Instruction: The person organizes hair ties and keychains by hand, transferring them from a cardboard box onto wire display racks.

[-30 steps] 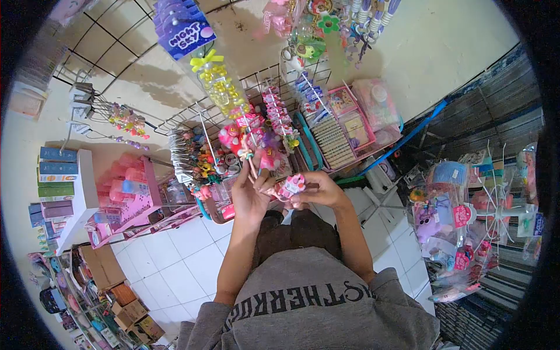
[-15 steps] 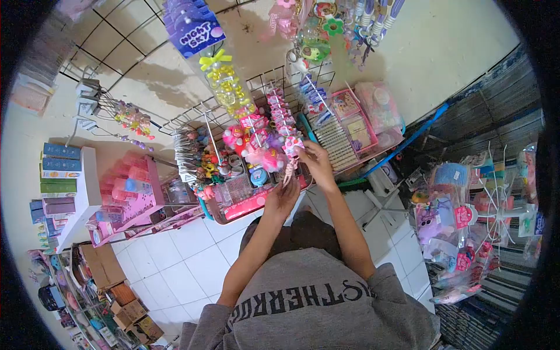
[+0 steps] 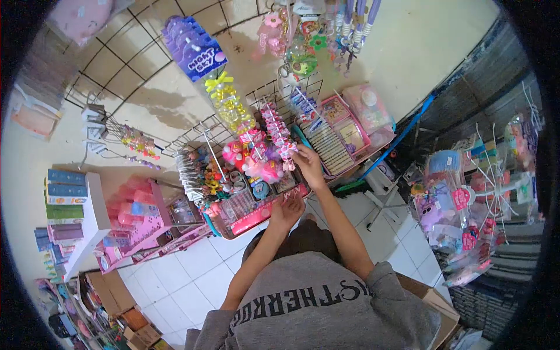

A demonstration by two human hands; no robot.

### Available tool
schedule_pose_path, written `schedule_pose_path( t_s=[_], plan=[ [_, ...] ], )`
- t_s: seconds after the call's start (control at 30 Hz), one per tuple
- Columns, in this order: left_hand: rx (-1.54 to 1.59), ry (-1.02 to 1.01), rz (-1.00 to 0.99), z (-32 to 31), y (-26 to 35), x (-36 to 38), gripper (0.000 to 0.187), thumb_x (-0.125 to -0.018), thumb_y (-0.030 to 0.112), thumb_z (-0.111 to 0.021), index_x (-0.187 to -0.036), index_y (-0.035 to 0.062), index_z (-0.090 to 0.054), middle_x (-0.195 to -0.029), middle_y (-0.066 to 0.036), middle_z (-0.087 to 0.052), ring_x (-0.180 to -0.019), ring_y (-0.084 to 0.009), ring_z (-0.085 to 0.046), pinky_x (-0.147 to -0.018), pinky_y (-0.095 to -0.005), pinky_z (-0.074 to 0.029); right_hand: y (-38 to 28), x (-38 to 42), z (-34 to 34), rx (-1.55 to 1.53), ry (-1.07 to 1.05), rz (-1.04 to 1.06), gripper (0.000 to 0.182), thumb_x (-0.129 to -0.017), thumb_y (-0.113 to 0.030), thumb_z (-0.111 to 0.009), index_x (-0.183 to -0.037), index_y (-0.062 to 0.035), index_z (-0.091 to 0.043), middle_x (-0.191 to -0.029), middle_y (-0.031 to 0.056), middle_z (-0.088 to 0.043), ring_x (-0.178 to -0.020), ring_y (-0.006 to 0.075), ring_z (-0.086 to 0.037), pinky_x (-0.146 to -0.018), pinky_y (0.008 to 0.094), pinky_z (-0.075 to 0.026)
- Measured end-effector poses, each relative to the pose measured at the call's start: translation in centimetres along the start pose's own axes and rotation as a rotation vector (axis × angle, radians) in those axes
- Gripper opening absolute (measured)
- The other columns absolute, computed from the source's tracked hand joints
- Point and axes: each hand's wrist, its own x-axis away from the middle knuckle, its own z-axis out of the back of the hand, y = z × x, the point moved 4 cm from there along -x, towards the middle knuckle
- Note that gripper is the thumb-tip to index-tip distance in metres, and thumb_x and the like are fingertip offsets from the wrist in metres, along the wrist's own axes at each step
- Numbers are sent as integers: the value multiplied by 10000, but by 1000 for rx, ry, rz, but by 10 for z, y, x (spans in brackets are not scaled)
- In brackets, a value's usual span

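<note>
A column of pink and white hair accessories [image 3: 277,129], threaded along a hook, hangs above the tray. My right hand [image 3: 308,165] is at its lower end, fingertips pinched on the last pink piece. Lower down, my left hand [image 3: 286,210] is by the front edge of the pink tray [image 3: 256,219], its fingers apart and nothing visible in them. Fluffy pink pompom items [image 3: 265,166] hang just left of the column. Above them is a strip of yellow bow-shaped pieces [image 3: 231,105].
A wire grid [image 3: 125,44] on the wall carries a purple "Night Sky" card pack [image 3: 195,49] and keychains [image 3: 306,44]. To the right are a pink box [image 3: 344,119] and a rack of packaged goods [image 3: 452,204]. Shelves with boxes [image 3: 66,195] stand left.
My left hand has let go of the pale dangling piece and dropped slightly toward the tray edge. My right hand stays at the column's lower end. The view has shifted a little.
</note>
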Motion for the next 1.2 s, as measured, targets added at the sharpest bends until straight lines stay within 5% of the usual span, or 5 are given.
schedule_pose_path(
  t_s=[0.4,0.6,0.77,0.97,1.2],
  plan=[
    [-505,133,150,49,15,14,170,-725,228,-467,-772,65,-479,-712,-52,-470,-629,-167,-440,-559,-273,-379,23,0,-9,-162,134,-77,173,-737,-143,-540,-861,-24,-525,-719,-5,-516,-608,67,-479,-533,213,-392],
    [-712,110,297,78,2,24,161,-723,249,-462,-767,95,-478,-651,-22,-468,-566,-145,-425,-499,-255,-342,-15,-17,2,600,358,17,337,-640,-259,-586,-767,48,-534,-610,172,-538,-560,242,-541,-501,318,-416],
    [-982,-4,181,64,-46,48,169,-755,272,-431,-795,112,-468,-664,6,-465,-557,-127,-416,-504,-239,-331,-119,30,51,1324,-137,-12,363,-617,-327,-566,-696,27,-564,-709,210,-543,-674,323,-532,-610,380,-421],
    [-1360,-1075,-181,-44,-177,149,213,-769,222,-451,-904,68,-392,-748,-27,-418,-663,-93,-403,-568,-211,-324,-282,239,121,1375,147,-149,373,-664,-320,-549,-825,17,-536,-778,187,-550,-707,291,-537,-626,345,-415],
    [-1706,-2262,24,-34,-410,327,151,-723,117,-488,-826,7,-471,-807,-81,-509,-769,-152,-486,-676,-261,-375,-315,549,134,1091,845,-361,331,-719,-293,-526,-908,-21,-522,-818,125,-566,-749,214,-551,-663,303,-430]
  ],
)
